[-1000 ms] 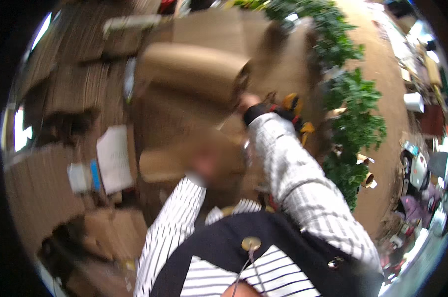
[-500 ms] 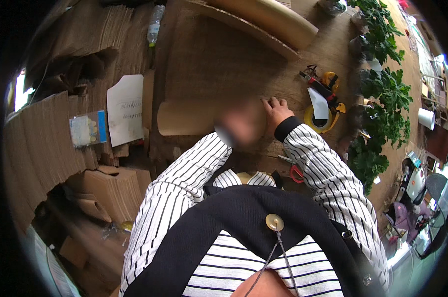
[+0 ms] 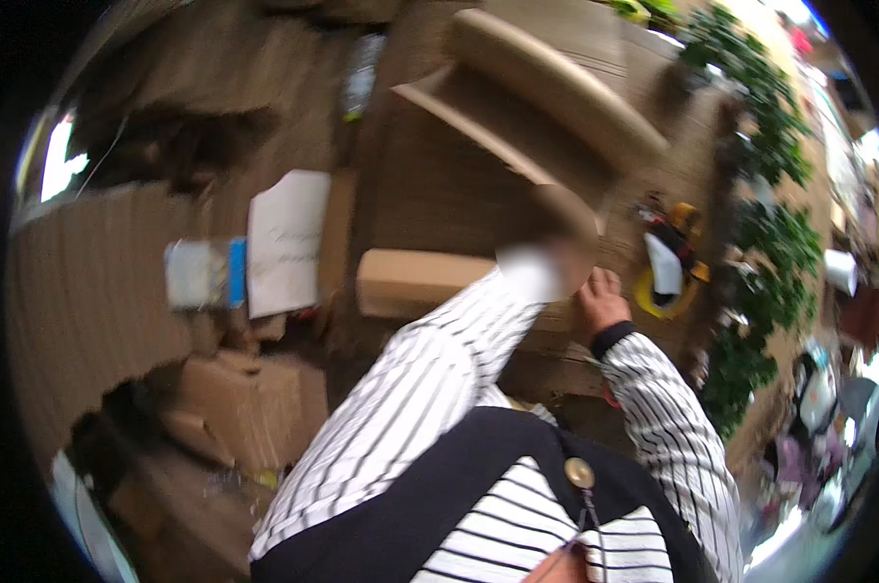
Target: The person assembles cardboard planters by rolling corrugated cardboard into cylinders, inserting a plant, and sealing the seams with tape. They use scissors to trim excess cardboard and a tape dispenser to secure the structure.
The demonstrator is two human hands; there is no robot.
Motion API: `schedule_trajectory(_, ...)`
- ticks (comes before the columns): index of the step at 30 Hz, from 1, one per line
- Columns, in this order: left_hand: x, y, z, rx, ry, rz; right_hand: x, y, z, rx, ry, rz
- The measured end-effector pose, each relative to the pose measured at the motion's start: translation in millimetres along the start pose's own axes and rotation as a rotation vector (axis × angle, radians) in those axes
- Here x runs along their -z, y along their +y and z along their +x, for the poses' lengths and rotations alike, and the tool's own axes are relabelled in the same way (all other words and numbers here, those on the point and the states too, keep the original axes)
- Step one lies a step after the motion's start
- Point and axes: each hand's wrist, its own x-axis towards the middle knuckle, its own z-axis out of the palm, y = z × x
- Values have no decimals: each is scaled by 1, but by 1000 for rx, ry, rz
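My left hand (image 3: pixel 556 228) reaches forward over the work surface, smeared so that its fingers cannot be made out. It overlaps the near edge of a brown paper or cardboard sheet (image 3: pixel 478 131), whose far side curls into a thick roll (image 3: pixel 566 83). Just right of it, my right hand (image 3: pixel 605 299) rests palm down with its fingers stretched out and nothing visibly held. Left of my hands lies a folded brown cardboard piece (image 3: pixel 425 277), partly behind my left sleeve. A sliver of red scissors handle (image 3: pixel 610 396) shows beside my right sleeve.
Yellow tape (image 3: pixel 653 303) and a black and yellow tool (image 3: pixel 687 219) lie right of my hands. Leafy green plants (image 3: pixel 775 257) line the right edge. Stacked cardboard (image 3: pixel 100 262) fills the left, with a white sheet (image 3: pixel 286 243) against it. A plastic bottle (image 3: pixel 364 78) lies farther back.
The whole view has shifted, moving the scene right and down. My left hand has gone forward and right, to the sheet's near edge. My right hand stays near the same spot on the surface.
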Motion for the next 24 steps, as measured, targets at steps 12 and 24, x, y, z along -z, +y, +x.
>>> schedule_trajectory(12,3,26,-1,-114,181,-110,-7,-18,-21,217,321,-81)
schedule_trajectory(24,-23,34,-134,-424,779,61,-121,-10,-52,130,794,0)
